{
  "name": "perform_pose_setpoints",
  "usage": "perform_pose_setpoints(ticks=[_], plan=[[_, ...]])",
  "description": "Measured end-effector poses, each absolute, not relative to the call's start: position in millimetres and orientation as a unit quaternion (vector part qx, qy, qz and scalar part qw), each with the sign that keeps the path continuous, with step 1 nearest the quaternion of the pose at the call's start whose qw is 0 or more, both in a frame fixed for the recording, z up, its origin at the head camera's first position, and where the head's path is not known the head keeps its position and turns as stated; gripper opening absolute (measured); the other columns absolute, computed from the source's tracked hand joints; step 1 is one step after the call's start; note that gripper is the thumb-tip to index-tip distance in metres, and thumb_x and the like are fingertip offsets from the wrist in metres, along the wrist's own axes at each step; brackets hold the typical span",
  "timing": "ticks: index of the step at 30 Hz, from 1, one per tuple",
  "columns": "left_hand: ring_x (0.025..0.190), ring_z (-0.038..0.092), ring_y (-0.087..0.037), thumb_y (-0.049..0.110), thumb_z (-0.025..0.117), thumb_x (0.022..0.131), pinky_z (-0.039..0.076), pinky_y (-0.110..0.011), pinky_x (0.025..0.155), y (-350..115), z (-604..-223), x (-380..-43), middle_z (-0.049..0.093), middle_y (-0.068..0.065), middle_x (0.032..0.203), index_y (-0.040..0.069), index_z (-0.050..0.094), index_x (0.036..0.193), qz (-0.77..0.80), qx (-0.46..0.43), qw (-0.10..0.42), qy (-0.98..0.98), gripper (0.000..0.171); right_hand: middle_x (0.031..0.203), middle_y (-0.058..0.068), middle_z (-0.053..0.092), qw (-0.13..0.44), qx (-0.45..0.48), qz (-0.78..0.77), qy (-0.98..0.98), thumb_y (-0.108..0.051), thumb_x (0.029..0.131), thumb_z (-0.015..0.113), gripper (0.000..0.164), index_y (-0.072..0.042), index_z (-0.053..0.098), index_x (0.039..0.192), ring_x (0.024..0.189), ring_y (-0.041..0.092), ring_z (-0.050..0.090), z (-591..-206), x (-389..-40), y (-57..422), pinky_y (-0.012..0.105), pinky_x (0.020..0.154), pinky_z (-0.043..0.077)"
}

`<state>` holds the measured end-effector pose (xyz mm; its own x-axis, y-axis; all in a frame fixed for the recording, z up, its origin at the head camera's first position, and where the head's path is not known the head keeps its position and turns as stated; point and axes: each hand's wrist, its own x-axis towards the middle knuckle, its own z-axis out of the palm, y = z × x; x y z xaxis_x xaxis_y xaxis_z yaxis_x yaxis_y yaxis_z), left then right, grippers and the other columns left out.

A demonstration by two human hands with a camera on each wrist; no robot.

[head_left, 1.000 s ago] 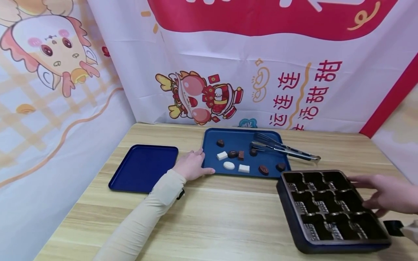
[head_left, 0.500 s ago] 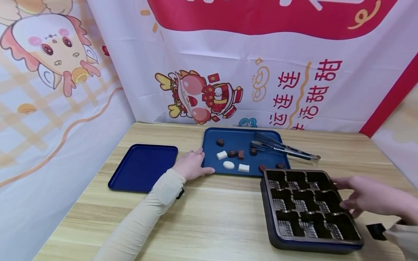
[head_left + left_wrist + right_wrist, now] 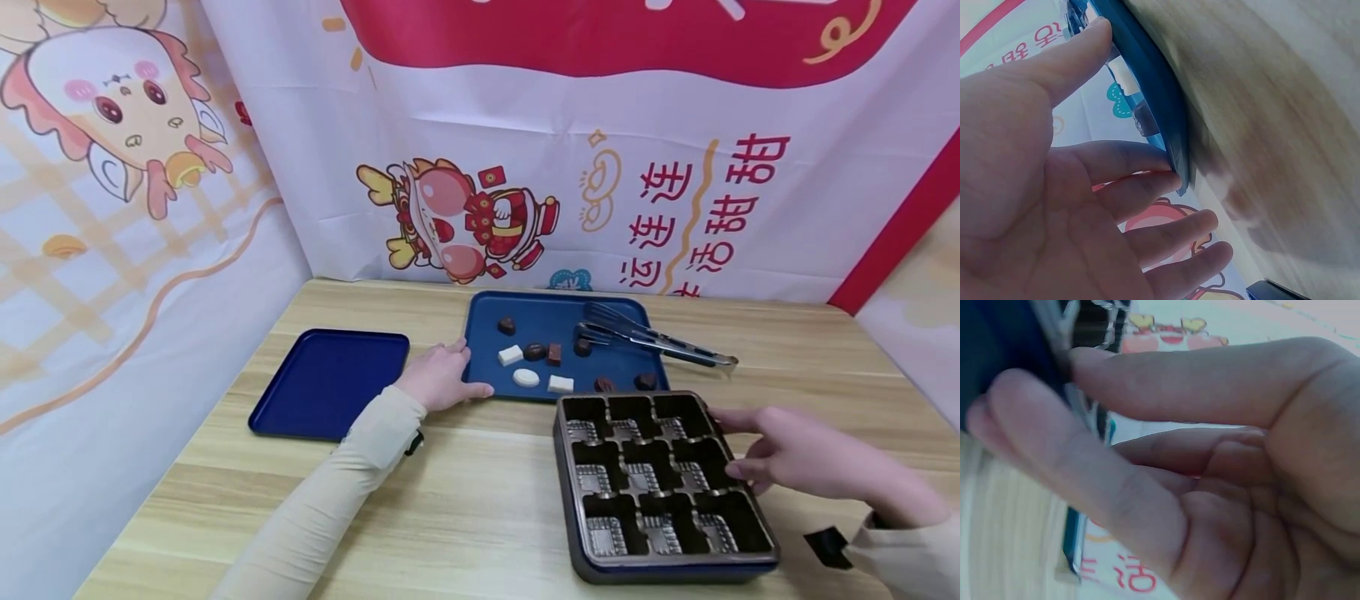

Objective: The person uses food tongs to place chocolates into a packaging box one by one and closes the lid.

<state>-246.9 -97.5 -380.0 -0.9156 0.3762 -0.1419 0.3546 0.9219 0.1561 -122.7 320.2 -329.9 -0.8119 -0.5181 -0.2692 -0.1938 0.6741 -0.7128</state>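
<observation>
My left hand (image 3: 437,377) rests at the near left corner of a teal-blue tray (image 3: 543,312), fingers mostly straight. The left wrist view has the thumb at one edge of the tray and two fingertips at its corner. On the tray lie several chocolates, some brown like this shell-shaped one (image 3: 535,352), others white like this oval one (image 3: 526,378). My right hand (image 3: 798,458) holds the right side of a dark square box (image 3: 675,573) with a brown compartment insert (image 3: 647,444). In the right wrist view its thumb is at the rim and its fingers lie along the outer wall.
Metal tongs (image 3: 656,343) lie across the tray's right side, handles reaching past its edge onto the wooden table (image 3: 480,500). A smaller dark-blue tray (image 3: 330,387) sits at the left. Printed cloth (image 3: 285,142) hangs behind and beside the table.
My right hand has moved the compartment box to the left, and it now stands just in front of the teal-blue tray. My left hand has stayed at the tray's corner.
</observation>
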Motion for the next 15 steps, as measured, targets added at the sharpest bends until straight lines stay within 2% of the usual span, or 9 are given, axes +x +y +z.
perform_pose_setpoints(ticks=[5,10,15], plan=[[0.130,0.037,-0.036,0.063,0.056,0.085,0.032,-0.044,0.101,-98,-379,-246,0.030,-0.014,0.149,0.003,0.042,0.142,0.063,0.190,0.078,0.977,0.084,0.129,0.045,0.032,0.235,-0.204,-0.379,0.872,-0.008,0.086,0.068,0.077,0.023,0.020,0.137,0.064,0.014,0.064,-332,-121,305,0.030,0.056,0.051],[0.130,0.037,-0.036,0.063,0.057,0.085,0.032,-0.043,0.101,-97,-380,-245,0.031,-0.014,0.149,0.003,0.043,0.142,0.063,0.187,0.075,0.977,0.083,0.130,0.045,0.032,0.239,-0.196,-0.395,0.865,-0.006,0.085,0.068,0.078,0.023,0.018,0.138,0.076,0.014,0.066,-334,-118,293,0.030,0.058,0.052],[0.131,0.036,-0.036,0.062,0.057,0.086,0.031,-0.044,0.102,-97,-379,-245,0.030,-0.014,0.149,0.002,0.042,0.142,0.067,0.187,0.075,0.977,0.084,0.128,0.043,0.037,0.218,-0.207,-0.380,0.875,-0.016,0.084,0.071,0.083,0.022,0.020,0.138,0.074,0.010,0.066,-336,-115,286,0.029,0.059,0.052]])
